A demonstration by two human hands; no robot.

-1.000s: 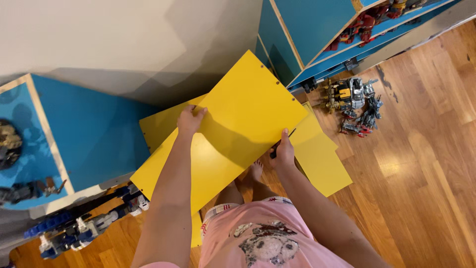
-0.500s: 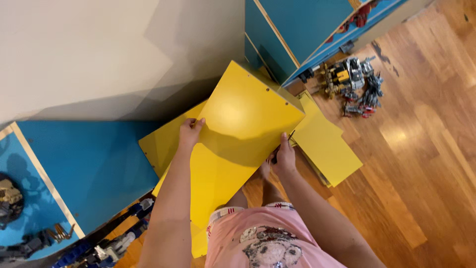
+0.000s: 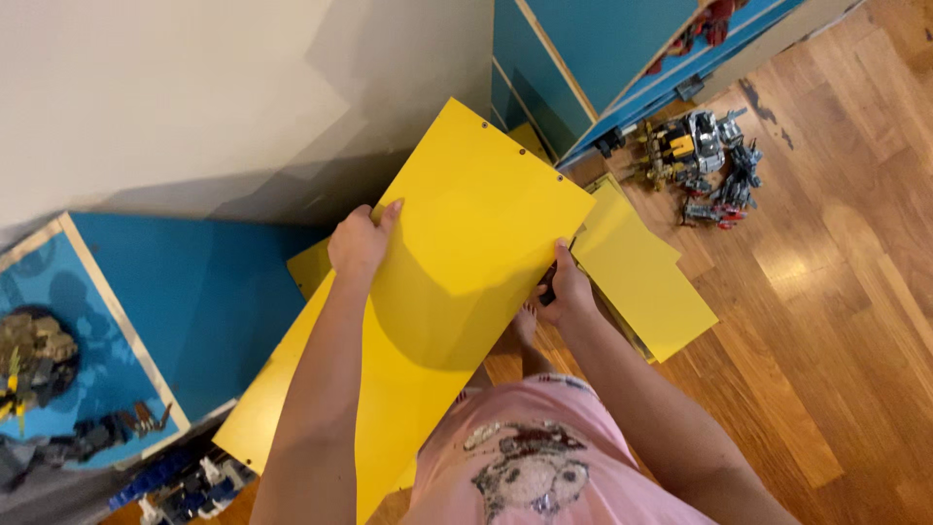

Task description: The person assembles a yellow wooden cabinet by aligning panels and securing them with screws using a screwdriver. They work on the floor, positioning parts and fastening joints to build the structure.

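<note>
We held a large yellow panel (image 3: 466,243) up in front of us, tilted, its far corner reaching toward the pale wall (image 3: 175,97) and its near end dropping past our chest. Small holes showed near its upper edge. Our left hand (image 3: 358,243) gripped the panel's left edge, fingers curled over it and the thumb lying on the face. Our right hand (image 3: 564,292) closed on the right edge, and something dark sat between its fingers and the panel; we could not tell what it was.

Below and behind the panel lay more yellow boards (image 3: 641,277), stacked on the wooden floor (image 3: 836,292) just to our right, one sticking out beyond the other. A further yellow piece (image 3: 309,264) peeked out at the left, beside a blue cabinet (image 3: 194,301). A second blue cabinet (image 3: 603,49) stood ahead on the right. Near its foot sat a cluster of grey and yellow toy robots (image 3: 705,165). More toy figures (image 3: 34,355) lay on the left cabinet's shelf, and others (image 3: 185,481) on the floor beneath it. A bare foot (image 3: 523,331) showed under the panel.
</note>
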